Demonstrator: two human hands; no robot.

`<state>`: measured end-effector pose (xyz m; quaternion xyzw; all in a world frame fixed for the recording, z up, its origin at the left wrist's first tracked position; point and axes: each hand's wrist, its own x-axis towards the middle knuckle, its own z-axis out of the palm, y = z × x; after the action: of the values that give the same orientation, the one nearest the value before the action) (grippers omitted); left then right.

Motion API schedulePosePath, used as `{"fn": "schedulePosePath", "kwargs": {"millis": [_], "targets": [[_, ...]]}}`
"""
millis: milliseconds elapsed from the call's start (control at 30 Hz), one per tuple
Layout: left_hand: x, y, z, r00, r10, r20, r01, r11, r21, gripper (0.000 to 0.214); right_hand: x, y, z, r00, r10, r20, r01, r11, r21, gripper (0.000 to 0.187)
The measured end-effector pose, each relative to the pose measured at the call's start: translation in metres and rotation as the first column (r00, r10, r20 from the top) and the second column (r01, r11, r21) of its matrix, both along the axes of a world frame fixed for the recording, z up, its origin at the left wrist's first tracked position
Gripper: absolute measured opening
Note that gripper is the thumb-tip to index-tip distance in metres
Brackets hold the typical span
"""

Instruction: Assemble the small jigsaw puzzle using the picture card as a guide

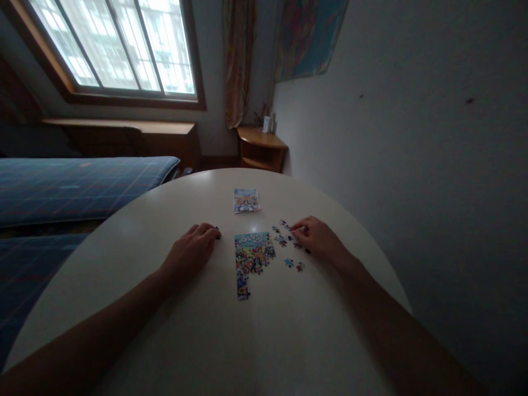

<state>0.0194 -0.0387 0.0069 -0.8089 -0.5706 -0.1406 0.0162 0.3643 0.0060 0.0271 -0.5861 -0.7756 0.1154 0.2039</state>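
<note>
A dim room closes in around the table, with a plain pale wall (412, 165) running along the right and a barred window (119, 49) giving the light at far left. A bed (82, 184) with a blue checked cover stands by the table's left edge. The round white table (198, 341) fills the middle, its far edge curving toward a low wooden unit (165, 127) under the window, a patterned curtain (239, 60) and a colourful poster (311, 38). Beyond that far edge, a wooden corner shelf (262, 137) carries a small white box (266, 124) and some slim items.

On the table, the left hand (192, 247) rests toward the left edge, fingers curled down at a dark puzzle piece (218, 236); whether it is gripped cannot be told. The right hand (317, 235), toward the right edge, has its fingers drawn together over loose pieces (281, 240), hiding some of them; whether it pinches one is unclear.

Between the hands lies the partly joined puzzle (251, 253), wide on the side facing the far edge and narrowing to a strip toward the near side. Nearer the far edge lies a small printed sheet or packet (246, 200), its contents, if any, not visible. Two pieces (289, 263) lie just apart from the cluster, on its near side.
</note>
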Motion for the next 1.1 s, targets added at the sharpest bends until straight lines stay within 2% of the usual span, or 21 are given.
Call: {"fn": "schedulePosePath", "kwargs": {"millis": [333,800,1100], "targets": [[0.0017,-0.0009,0.0029,1.000,-0.001,0.007,0.001,1.000,-0.002,0.031,-0.0023,-0.0002,-0.0017,1.000,-0.011,-0.006,0.011,1.000,0.012,0.020],[-0.0027,0.0019,-0.0039,1.000,-0.022,-0.005,0.022,0.999,0.027,0.029,0.0003,0.0015,-0.0024,1.000,0.001,-0.012,-0.001,1.000,0.023,0.020],[-0.0001,-0.0001,0.0013,1.000,-0.007,-0.010,0.007,1.000,0.008,0.029,0.0003,0.0030,-0.0031,1.000,-0.003,-0.002,0.003,1.000,0.010,0.018]]}}
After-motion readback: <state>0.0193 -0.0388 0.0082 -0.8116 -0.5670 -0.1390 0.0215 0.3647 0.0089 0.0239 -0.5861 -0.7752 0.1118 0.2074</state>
